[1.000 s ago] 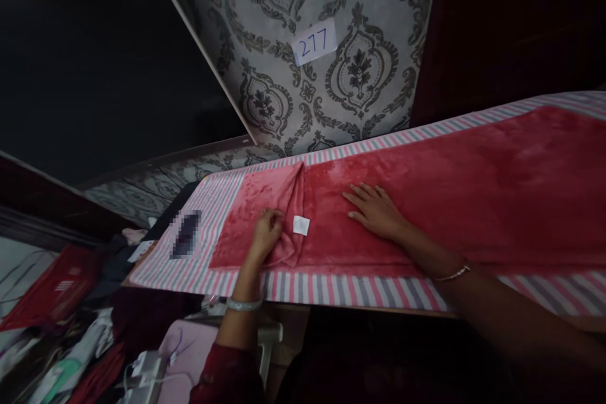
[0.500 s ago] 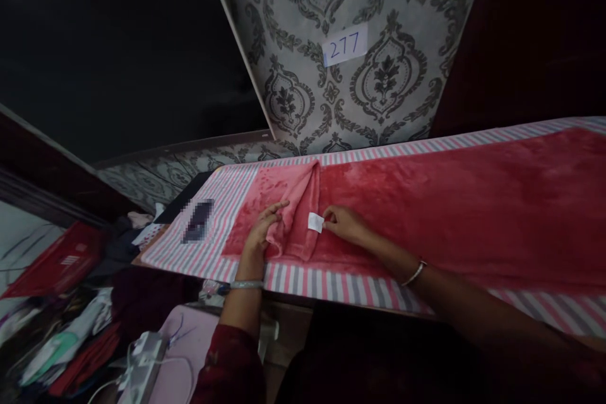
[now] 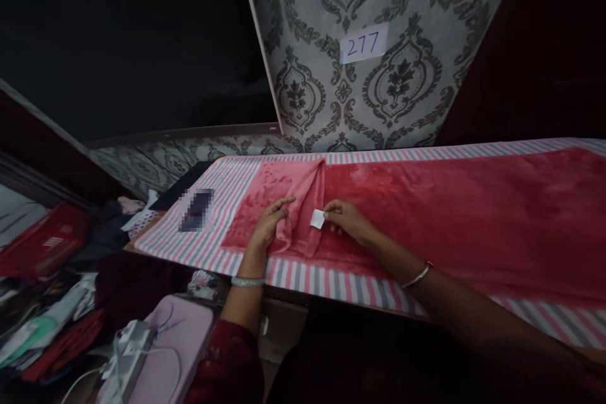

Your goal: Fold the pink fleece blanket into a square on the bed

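Observation:
A fluffy red blanket (image 3: 426,214) lies stretched along a striped cloth, its left end folded over. At that end my left hand (image 3: 271,222) grips the paler folded flap (image 3: 286,230), drawing its edge back to the left; the index finger is stretched out over it. A small white label (image 3: 317,219) shows on the blanket's hem beside the opened flap. My right hand (image 3: 348,219) pinches the label's right edge between thumb and finger.
The striped cloth (image 3: 331,282) covers the table. A blurred dark object (image 3: 196,209) lies at its left end. Behind are a large dark screen (image 3: 180,44) and a wall paper marked 277 (image 3: 363,43). Lower left, a power strip (image 3: 125,353) rests on a pink surface near heaped clothes.
The view has shifted slightly. Both hands stay at the flap and the label; the label looks a little more tilted.

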`<state>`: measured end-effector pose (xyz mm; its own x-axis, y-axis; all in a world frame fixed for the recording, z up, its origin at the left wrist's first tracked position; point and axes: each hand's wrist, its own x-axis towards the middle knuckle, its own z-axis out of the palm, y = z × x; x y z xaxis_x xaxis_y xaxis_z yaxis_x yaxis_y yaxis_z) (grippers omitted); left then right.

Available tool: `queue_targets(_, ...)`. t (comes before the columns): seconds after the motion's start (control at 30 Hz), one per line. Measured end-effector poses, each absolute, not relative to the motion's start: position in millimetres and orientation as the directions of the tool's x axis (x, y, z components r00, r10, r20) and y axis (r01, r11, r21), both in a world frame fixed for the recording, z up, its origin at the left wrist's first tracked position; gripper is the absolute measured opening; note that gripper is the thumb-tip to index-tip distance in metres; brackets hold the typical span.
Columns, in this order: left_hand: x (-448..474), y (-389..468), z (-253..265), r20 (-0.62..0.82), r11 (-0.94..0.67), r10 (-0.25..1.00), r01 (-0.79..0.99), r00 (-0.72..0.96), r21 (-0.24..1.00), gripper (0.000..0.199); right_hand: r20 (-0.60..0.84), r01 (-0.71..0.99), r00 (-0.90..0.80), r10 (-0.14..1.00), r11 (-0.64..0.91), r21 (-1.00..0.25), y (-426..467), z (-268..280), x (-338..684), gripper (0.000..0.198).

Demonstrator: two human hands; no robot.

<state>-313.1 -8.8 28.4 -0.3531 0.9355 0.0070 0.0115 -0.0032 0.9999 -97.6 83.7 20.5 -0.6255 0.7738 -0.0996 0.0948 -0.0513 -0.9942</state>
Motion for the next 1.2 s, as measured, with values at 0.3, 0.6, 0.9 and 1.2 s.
queue_targets(0.3,-307,-10,32,0.045,-0.022,0.925,0.064,-0.376,0.998,0.044,0.161,0.036,-0.704,0.691,0.261,-0.965,74,0,-112,0.024)
queue_targets(0.6,-319,-8,50,0.128,-0.094,0.908,0.103,-0.398,0.990,0.041,0.377,0.165,-0.810,0.449,0.791,-0.589,61,-15,-115,0.045)
queue_targets(0.9,-290,-9,57,0.238,-0.119,0.943,0.430,-0.234,0.895,0.041,0.272,0.198,-0.848,0.454,0.749,-0.632,63,3,-113,0.025)
queue_targets(1.2,-269,-10,23,0.195,-0.004,0.978,0.932,-0.071,0.363,0.059,0.227,0.034,-0.637,0.736,0.321,-0.946,68,-15,-88,0.023)
